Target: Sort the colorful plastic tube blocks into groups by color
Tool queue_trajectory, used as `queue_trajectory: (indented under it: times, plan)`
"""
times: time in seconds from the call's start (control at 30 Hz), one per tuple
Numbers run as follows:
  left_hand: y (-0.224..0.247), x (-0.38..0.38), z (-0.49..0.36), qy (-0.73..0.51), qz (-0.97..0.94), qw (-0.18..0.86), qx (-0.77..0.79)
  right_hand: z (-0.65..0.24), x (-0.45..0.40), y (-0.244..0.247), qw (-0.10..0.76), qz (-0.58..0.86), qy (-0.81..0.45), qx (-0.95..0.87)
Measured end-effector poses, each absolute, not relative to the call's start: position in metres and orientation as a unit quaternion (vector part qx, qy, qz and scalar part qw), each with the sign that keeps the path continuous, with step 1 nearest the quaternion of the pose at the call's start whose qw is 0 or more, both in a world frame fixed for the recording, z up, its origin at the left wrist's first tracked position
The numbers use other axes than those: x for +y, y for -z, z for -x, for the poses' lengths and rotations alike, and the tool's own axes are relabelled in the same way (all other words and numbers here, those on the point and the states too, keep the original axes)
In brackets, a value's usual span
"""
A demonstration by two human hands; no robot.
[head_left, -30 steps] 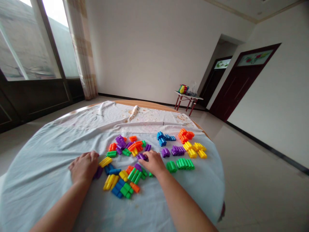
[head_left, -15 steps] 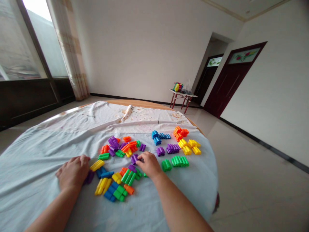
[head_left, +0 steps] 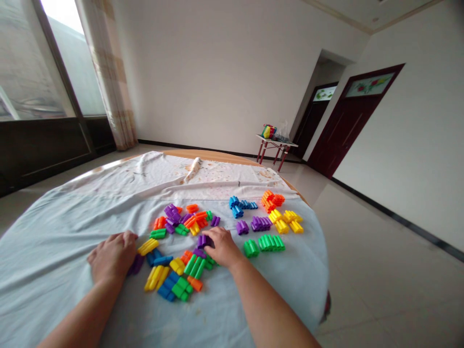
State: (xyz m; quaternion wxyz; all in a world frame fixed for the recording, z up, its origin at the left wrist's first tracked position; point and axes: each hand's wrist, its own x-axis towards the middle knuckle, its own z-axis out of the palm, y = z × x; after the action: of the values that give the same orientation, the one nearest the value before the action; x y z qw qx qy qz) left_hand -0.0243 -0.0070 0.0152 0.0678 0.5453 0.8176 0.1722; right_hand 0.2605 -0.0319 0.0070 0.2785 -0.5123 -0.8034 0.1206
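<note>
A purple plastic building block [head_left: 201,241] is pinched between the thumb and fingers of my right hand [head_left: 223,247], low over the mixed pile. My left hand [head_left: 113,256] lies on the blue cloth at the pile's left side, fingers stretched out and loosely together. Beside it are another purple block [head_left: 136,265], partly hidden, and a yellow block [head_left: 148,247]. Near my right hand lie green blocks [head_left: 195,266] and a yellow block [head_left: 177,266]. Farther back, purple blocks [head_left: 172,212] and orange blocks [head_left: 196,219] lie jumbled together.
To the right, blocks lie grouped by colour: blue [head_left: 237,211], orange [head_left: 268,200], yellow [head_left: 282,223], purple [head_left: 261,223] and green [head_left: 271,242]. A wrinkled cloth [head_left: 61,241] covers the round table. Against the far wall stands a small table [head_left: 277,141] with bags on it.
My right hand has closed on the purple block and tipped it slightly. My left hand stays on the cloth. The whole view has shifted a little.
</note>
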Motion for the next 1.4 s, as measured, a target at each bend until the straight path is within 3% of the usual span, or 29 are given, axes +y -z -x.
queue_trajectory:
  times: [0.3, 0.47, 0.63, 1.0, 1.1, 1.27, 1.4]
  plan:
    - [-0.015, -0.005, 0.026, -0.172, -0.548, 0.066, 0.816, -0.314, -0.026, -0.047, 0.293, 0.553, -0.08, -0.776]
    - [-0.012, -0.002, 0.027, -0.173, -0.547, 0.069, 0.816, -0.371, -0.014, -0.071, 0.221, 0.619, -0.082, -0.749]
    - [-0.011, -0.003, 0.027, -0.179, -0.548, 0.066, 0.815, -0.385, -0.008, -0.066, 0.165, 0.621, -0.089, -0.761]
    - [-0.015, -0.005, 0.026, -0.182, -0.547, 0.067, 0.814, -0.38, -0.009, -0.06, 0.123, 0.628, -0.089, -0.763]
    - [-0.013, -0.006, 0.027, -0.183, -0.548, 0.069, 0.814, -0.371, -0.016, -0.07, 0.175, 0.608, -0.072, -0.771]
    - [-0.012, -0.005, 0.026, -0.186, -0.55, 0.067, 0.811, -0.317, -0.035, -0.072, 0.344, 0.516, -0.07, -0.781]
    - [-0.014, -0.006, 0.025, -0.188, -0.554, 0.067, 0.808, -0.267, -0.041, -0.044, 0.359, 0.471, -0.119, -0.797]
